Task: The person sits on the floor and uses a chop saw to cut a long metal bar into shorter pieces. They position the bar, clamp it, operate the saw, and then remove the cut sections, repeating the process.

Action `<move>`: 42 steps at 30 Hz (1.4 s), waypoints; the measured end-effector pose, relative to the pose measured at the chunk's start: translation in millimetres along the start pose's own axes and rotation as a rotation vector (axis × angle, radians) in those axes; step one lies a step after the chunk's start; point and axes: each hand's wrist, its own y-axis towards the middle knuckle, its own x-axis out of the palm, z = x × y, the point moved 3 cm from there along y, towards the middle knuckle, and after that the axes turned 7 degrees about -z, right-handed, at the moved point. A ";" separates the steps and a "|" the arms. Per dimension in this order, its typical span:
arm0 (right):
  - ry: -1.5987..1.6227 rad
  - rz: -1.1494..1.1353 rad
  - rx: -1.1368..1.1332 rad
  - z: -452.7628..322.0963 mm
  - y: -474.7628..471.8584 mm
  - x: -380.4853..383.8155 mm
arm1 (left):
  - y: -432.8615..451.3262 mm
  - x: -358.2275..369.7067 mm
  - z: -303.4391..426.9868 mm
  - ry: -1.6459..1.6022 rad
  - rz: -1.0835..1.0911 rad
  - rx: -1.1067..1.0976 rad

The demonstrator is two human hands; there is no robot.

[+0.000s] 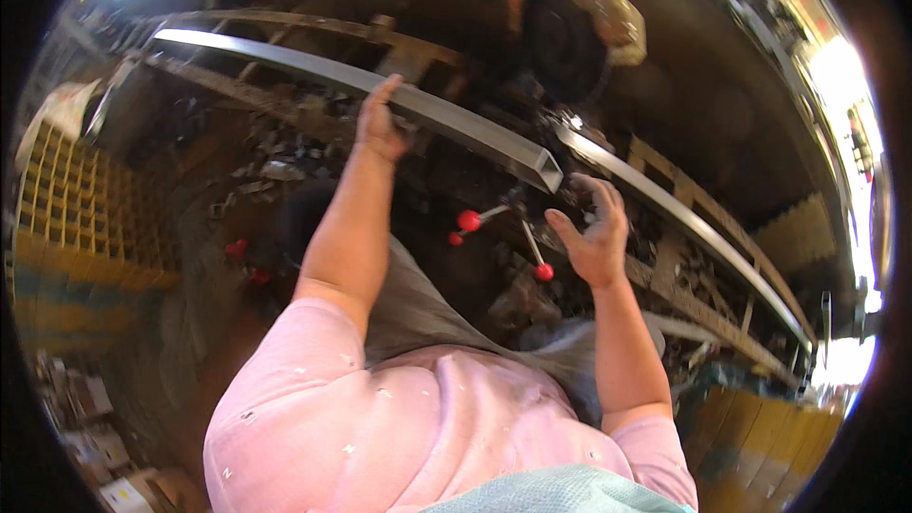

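Note:
My left hand (380,125) grips a long hollow rectangular metal tube (456,125) from its near side, with the fingers partly hidden. The tube slants from the upper left down to an open end close to my right hand (598,231). That hand is empty, its thumb and fingers spread, just below and right of the tube end. A second metal bar (684,214) runs off to the lower right on a rail frame. Below the tube end, red ball-ended handles (468,221) stick out on metal rods.
A disc-shaped saw blade (563,39) under a worn guard (627,21) stands beyond the tube. Metal offcuts (281,169) are heaped at left under the rail (228,89). A yellow grid rack (78,199) stands far left, with cardboard boxes (135,491) below it. Yellow boards (762,442) are at lower right.

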 end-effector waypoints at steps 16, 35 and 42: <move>-0.625 -0.372 -0.077 -96.3 63.2 11.1 | -57.5 20.9 18.6 -0.144 -0.103 -0.014; -0.645 -0.233 0.144 -90.3 -22.4 -63.3 | -45.9 -1.5 48.3 -0.467 -0.151 0.105; -0.754 -0.088 0.255 -95.4 -87.8 -168.4 | -98.0 80.7 1.1 -0.499 -0.529 0.040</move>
